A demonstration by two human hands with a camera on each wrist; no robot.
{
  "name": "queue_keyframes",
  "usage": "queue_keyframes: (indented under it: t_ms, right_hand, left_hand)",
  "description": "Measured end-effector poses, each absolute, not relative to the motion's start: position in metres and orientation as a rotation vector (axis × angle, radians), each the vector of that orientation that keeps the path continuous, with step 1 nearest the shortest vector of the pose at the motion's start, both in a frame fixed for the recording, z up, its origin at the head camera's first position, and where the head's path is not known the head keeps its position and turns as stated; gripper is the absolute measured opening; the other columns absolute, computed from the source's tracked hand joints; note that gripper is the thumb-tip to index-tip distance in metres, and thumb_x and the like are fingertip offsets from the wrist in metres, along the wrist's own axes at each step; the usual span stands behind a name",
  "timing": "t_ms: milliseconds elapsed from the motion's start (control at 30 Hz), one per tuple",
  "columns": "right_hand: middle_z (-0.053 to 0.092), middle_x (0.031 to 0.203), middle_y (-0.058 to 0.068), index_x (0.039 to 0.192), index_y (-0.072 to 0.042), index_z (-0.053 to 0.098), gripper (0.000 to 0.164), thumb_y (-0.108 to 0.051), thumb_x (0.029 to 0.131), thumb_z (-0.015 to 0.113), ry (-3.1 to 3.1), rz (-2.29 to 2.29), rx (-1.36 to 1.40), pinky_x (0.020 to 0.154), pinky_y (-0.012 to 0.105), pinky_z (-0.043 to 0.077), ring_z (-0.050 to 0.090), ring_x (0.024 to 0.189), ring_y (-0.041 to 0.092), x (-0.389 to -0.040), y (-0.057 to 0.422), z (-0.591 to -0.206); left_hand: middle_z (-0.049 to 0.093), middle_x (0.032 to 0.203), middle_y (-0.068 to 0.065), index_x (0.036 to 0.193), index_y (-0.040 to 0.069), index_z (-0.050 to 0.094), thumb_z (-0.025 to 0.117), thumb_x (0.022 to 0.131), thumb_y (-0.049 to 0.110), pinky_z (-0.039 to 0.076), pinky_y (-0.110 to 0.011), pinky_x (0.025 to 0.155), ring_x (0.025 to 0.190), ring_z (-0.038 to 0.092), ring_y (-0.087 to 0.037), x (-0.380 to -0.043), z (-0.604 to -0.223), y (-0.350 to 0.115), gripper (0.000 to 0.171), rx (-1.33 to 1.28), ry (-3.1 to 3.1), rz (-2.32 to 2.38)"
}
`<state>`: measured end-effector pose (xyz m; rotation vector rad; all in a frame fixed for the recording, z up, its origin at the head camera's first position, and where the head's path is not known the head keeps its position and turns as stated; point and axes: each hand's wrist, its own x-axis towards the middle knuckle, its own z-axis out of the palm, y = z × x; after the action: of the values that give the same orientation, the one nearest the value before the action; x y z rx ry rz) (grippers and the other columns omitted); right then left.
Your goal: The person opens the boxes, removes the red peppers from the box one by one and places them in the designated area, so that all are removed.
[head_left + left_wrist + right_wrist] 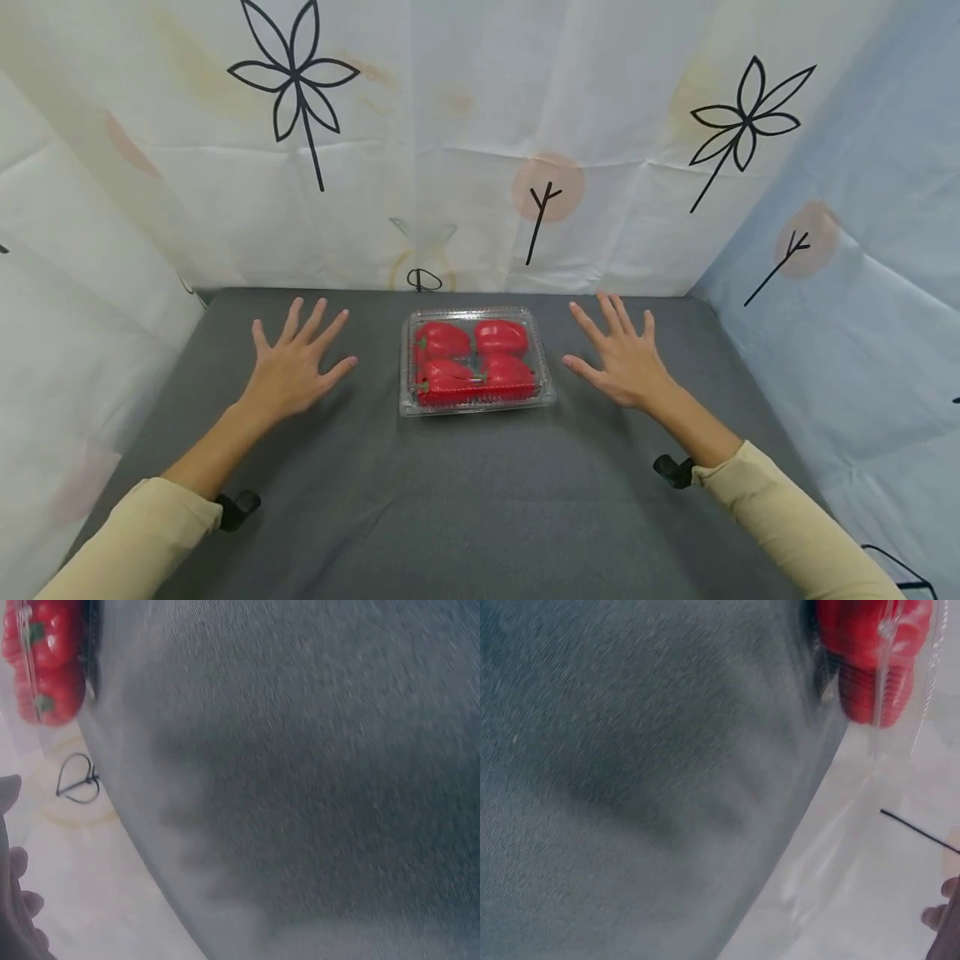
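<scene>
A clear plastic clamshell box (480, 410) sits in the middle of the grey table with its lid over several red bell peppers (501, 337). To its left my left hand (291, 373) hovers over the cloth, fingers straight and spread, holding nothing. On the other side, my right hand (627, 360) is held the same way, apart from the box. The left wrist view catches red peppers (56, 637) with green stems and a few fingertips (31, 903). Part of the box with red peppers (874, 637) shows in the right wrist view, with fingertips (934, 916) at its edge.
Grey cloth (480, 508) covers the table. White fabric with printed leaf drawings (450, 125) hangs along the back edge, and more fabric (862, 250) closes in the sides. A black wire-like piece (903, 575) lies at the lower right.
</scene>
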<state>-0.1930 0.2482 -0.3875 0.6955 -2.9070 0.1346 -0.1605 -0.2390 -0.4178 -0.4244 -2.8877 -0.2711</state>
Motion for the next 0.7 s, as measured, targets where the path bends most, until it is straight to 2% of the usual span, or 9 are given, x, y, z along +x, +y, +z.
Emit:
queue_keyframes:
  t_ms: [100,267,500,700]
  right_hand:
    - [0.006,0.164,0.018,0.16,-0.026,0.017,0.082,-0.057,0.094,0.055,-2.901,0.162,0.778,0.106,0.076,0.007,0.009,0.149,0.04,-0.19,0.242,-0.389]
    - [0.017,0.161,0.02,0.158,-0.023,0.024,0.084,-0.05,0.09,0.066,-2.785,0.145,1.007,0.108,0.071,0.019,0.023,0.145,0.041,-0.184,0.23,-0.392]
    - [0.038,0.15,0.022,0.151,-0.016,0.041,0.084,-0.039,0.08,0.081,-2.511,0.151,1.35,0.101,0.065,0.036,0.038,0.137,0.036,-0.179,0.212,-0.399]
    - [0.049,0.14,0.021,0.144,-0.016,0.051,0.082,-0.032,0.073,0.088,-2.373,0.198,1.448,0.097,0.06,0.044,0.046,0.13,0.034,-0.176,0.197,-0.407]
  left_hand:
    - [0.026,0.16,-0.017,0.157,0.02,0.031,0.056,0.095,0.055,0.002,-0.081,0.102,0.149,0.012,-0.041,-0.158,-0.42,-0.231,0.076,-0.462,-2.915,-0.27]
    - [0.034,0.157,-0.018,0.155,0.015,0.035,0.059,0.094,0.054,0.002,-0.08,0.103,0.148,0.019,-0.04,-0.154,-0.425,-0.22,0.077,-0.532,-2.935,-0.287]
    - [0.033,0.158,-0.016,0.157,0.013,0.031,0.058,0.095,0.053,0.0,-0.079,0.103,0.148,0.018,-0.04,-0.147,-0.428,-0.206,0.078,-0.595,-2.995,-0.39]
    - [0.035,0.157,-0.015,0.156,0.012,0.032,0.061,0.094,0.05,0.002,-0.08,0.103,0.147,0.022,-0.041,-0.139,-0.429,-0.194,0.079,-0.651,-3.01,-0.5]
